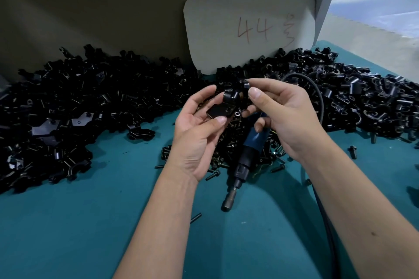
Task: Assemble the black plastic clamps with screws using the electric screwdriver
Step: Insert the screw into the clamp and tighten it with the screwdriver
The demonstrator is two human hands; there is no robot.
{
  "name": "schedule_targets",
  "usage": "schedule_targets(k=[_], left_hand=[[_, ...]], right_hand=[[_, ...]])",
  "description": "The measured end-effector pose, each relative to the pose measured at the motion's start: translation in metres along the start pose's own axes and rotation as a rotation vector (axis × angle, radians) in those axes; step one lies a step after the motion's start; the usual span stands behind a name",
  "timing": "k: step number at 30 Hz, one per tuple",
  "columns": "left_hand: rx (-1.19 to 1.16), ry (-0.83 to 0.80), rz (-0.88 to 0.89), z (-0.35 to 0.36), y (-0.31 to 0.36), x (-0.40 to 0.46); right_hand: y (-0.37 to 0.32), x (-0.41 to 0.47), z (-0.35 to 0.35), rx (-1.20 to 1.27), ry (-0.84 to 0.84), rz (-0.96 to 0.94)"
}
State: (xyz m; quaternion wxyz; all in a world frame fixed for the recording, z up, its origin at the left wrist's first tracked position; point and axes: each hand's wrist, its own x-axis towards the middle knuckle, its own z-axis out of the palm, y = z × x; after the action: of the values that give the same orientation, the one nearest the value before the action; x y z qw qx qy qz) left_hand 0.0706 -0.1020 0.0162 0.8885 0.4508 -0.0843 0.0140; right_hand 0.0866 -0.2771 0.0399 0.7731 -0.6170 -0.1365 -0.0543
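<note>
My left hand [199, 133] pinches a flat black clamp part [221, 110] between thumb and fingers, held above the table. My right hand [285, 115] pinches a second black clamp piece [243, 88] with thumb and forefinger, right against the top of the first part. The electric screwdriver [246, 158], blue and black, lies on the teal table [90, 222] under my hands, its bit end pointing toward me. Black screws [215, 165] lie scattered around it.
A large heap of black clamp parts [79, 108] fills the left, another heap [351, 97] the right. A white card marked 44 [247, 27] leans on the back wall. The screwdriver's black cable [326, 210] runs along the right.
</note>
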Motion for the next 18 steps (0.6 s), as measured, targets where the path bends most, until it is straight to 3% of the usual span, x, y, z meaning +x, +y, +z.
schedule_targets(k=[12, 15, 18], left_hand=[[0.102, -0.013, 0.053, -0.004, 0.003, 0.0], [0.119, -0.027, 0.043, 0.001, 0.003, -0.001], [0.142, 0.07, 0.008, 0.005, 0.003, 0.0]], right_hand=[[0.003, 0.0, -0.006, -0.005, -0.164, -0.058], [0.005, 0.001, -0.008, -0.008, -0.14, -0.059], [0.008, 0.002, -0.012, -0.017, -0.115, -0.054]])
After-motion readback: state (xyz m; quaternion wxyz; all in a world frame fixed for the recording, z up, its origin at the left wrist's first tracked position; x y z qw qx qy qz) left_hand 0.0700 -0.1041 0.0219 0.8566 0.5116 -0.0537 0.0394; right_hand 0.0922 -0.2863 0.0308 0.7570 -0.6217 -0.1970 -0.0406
